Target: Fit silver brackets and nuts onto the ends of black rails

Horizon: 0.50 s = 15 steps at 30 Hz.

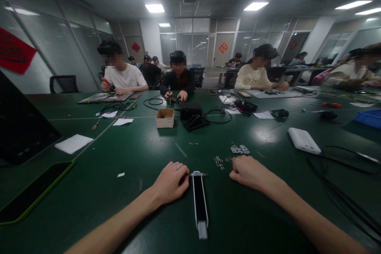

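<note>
Green bench point(89, 190): cardboard box point(164, 118) open, contents not legible. L hand point(171, 182) curled loosely, ring on finger, holding nothing, just beside blk/wht hand tool point(200, 202) lying flat between hands. Small metal rings point(218, 162) loose on bench, 2 metal plates point(239, 149) just beyond. R hand point(250, 172) in loose fist, nothing held. Blue tray point(364, 118) far R, contents not visible

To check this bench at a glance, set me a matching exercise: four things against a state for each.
Things:
1. left hand
2. right hand
3. metal plates
4. cardboard box

States:
A. open-topped, brown
B. silver, lying flat
C. wearing a ring
D. curled, no ring showing

Pairs: 1C, 2D, 3B, 4A
</note>
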Available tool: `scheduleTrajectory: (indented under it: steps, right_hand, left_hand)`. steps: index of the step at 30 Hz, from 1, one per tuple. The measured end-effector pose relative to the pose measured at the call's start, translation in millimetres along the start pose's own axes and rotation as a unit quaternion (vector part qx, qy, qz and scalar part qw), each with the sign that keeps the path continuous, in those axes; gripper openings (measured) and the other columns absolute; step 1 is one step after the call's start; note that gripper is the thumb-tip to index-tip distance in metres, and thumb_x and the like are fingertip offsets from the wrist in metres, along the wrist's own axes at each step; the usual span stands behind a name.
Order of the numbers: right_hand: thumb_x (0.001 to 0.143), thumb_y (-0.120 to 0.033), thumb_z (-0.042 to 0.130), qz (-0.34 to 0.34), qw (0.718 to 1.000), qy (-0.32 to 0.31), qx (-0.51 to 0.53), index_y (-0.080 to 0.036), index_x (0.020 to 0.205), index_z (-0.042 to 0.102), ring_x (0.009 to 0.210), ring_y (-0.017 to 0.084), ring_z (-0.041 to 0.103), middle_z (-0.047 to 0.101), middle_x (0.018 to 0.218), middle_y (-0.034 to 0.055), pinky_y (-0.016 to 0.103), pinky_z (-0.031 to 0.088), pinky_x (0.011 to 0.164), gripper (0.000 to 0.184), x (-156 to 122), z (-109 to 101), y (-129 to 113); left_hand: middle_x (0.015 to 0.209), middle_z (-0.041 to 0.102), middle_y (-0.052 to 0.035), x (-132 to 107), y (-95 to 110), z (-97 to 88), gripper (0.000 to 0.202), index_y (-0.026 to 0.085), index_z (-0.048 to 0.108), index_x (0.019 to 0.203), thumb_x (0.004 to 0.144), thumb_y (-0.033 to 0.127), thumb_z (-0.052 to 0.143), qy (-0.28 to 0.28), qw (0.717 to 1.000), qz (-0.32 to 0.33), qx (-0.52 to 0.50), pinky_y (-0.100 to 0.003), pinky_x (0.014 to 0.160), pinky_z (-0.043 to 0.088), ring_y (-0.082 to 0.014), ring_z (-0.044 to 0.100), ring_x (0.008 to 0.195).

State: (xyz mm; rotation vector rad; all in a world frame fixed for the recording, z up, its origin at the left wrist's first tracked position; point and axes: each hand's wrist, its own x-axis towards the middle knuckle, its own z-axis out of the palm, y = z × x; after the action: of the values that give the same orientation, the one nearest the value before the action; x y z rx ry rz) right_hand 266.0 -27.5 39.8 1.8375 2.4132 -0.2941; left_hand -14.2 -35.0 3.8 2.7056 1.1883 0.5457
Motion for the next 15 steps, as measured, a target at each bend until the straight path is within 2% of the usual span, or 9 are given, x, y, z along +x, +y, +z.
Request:
scheduleTrajectory:
  steps: [6, 15]
  right_hand:
    - [0.083, -0.021, 0.045, -0.022, 0.998, 0.028, -0.057, -0.008, 0.085, 0.064, 0.078, 0.026, 0.065, 0.066, 0.088, 0.0182, 0.033, 0.047, 0.065, 0.023, 1, 6, -1]
    - [0.087, -0.024, 0.041, -0.017, 0.999, 0.033, -0.039, -0.009, 0.085, 0.063, 0.077, 0.024, 0.065, 0.067, 0.088, 0.0163, 0.033, 0.047, 0.067, 0.026, 7, 11, 5]
  left_hand:
    - [0.08, 0.061, -0.0036, 0, 1, -0.5, 0.01, 0.017, 0.056, 0.085, 0.084, 0.016, 0.046, 0.0, 1.0, 0.001, 0.003, -0.031, 0.069, 0.039, -0.0183, 0.055, 0.074]
    - [0.08, 0.061, -0.0035, 0, 3, -1.3, 0.01, 0.017, 0.055, 0.085, 0.085, 0.016, 0.046, 0.001, 1.0, 0.001, 0.005, -0.032, 0.069, 0.039, -0.018, 0.055, 0.074]
